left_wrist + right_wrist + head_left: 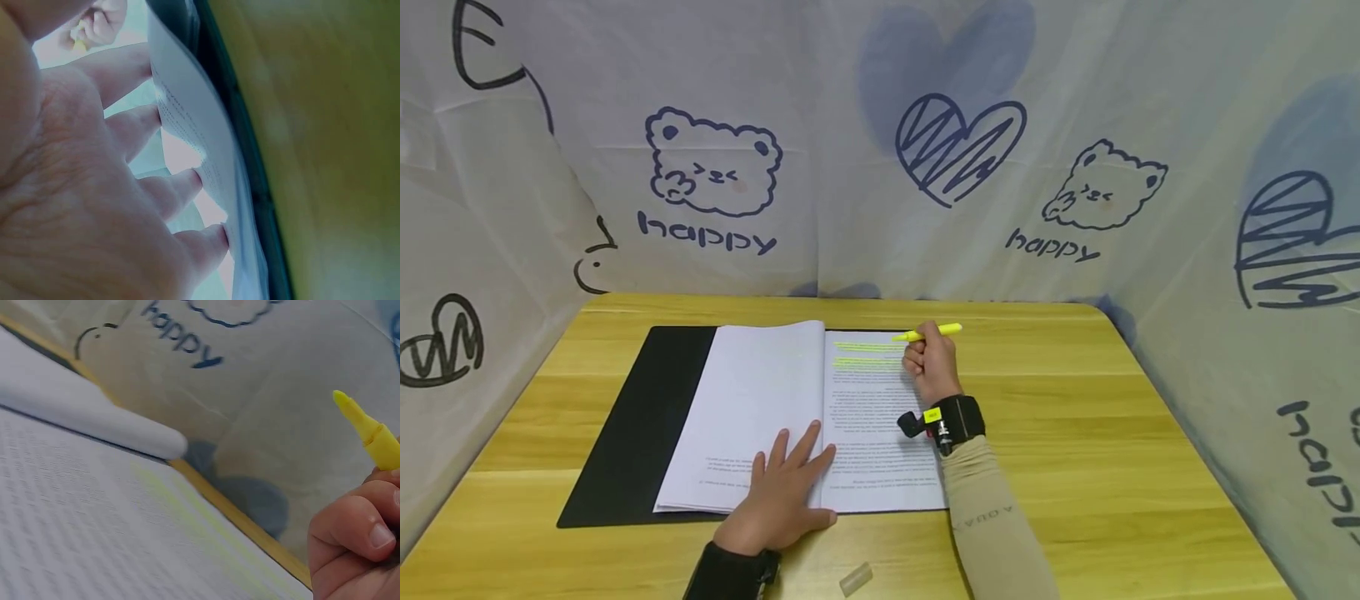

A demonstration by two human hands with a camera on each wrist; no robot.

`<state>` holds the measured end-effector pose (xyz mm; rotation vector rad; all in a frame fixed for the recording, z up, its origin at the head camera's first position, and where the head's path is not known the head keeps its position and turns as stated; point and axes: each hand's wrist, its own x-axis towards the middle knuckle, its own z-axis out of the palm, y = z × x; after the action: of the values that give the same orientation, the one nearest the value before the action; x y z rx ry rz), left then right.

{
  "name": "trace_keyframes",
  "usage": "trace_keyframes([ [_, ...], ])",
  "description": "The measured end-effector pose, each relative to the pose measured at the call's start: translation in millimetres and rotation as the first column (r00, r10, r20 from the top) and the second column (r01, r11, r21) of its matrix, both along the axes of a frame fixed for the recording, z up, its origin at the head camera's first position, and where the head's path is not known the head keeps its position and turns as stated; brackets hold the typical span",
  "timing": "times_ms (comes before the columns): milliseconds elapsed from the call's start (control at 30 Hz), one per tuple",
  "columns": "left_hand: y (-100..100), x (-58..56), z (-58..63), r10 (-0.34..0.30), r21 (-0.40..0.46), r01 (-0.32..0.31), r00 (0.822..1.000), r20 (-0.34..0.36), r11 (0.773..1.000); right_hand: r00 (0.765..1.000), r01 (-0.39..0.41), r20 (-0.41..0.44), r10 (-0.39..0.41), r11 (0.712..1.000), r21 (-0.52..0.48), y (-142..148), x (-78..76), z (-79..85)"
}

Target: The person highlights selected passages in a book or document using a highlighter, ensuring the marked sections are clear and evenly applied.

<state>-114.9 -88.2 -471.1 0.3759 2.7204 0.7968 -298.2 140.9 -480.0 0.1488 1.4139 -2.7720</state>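
Observation:
A yellow highlighter [951, 329] is gripped in my right hand [934, 367], above the upper right part of the printed page [880, 467]. Its uncapped tip [340, 398] points left, clear of the paper in the right wrist view. Yellow highlighted lines [868, 363] run across the top of that page. My left hand [778, 496] rests with spread fingers on the lower middle of the open document, by the fold. The left-hand page [752, 392] is mostly blank, with a little print near its bottom. Under the papers lies a black folder [625, 450].
A small translucent cap-like piece [856, 578] lies on the wooden table [1120, 467] near the front edge. White cloth [842, 183] printed with bears and hearts hangs behind the table and on both sides.

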Motion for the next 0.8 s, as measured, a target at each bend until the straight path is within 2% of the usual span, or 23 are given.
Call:
trace_keyframes([
  [133,-0.3,-0.5,1.4,-0.003,-0.006,0.003,1.000,-0.017,1.000,0.997,-0.082,0.002,0.082,0.990,0.112,-23.2,3.6,-4.7],
  [267,-0.2,-1.4,1.9,-0.003,-0.022,0.003,1.000,-0.023,1.000,0.991,-0.134,0.014,0.134,0.960,0.247,-40.9,7.6,-12.8],
  [467,0.1,-1.5,1.5,-0.007,-0.026,0.006,1.000,-0.020,1.000,0.994,-0.097,-0.003,0.106,0.920,0.380,-51.1,10.3,-23.1],
  [567,0.4,-1.5,0.6,-0.006,-0.023,0.006,1.000,-0.020,1.000,0.997,-0.051,-0.025,0.071,0.883,0.467,-51.6,10.0,-26.2],
  [667,0.5,-1.4,0.7,-0.006,-0.023,0.006,1.000,-0.019,1.000,0.998,-0.003,-0.052,0.038,0.834,0.552,-50.4,9.2,-28.5],
  [800,0.2,-1.7,1.3,-0.008,-0.029,0.008,1.000,-0.024,1.000,0.997,0.012,-0.068,0.043,0.756,0.655,-48.1,9.0,-30.3],
])
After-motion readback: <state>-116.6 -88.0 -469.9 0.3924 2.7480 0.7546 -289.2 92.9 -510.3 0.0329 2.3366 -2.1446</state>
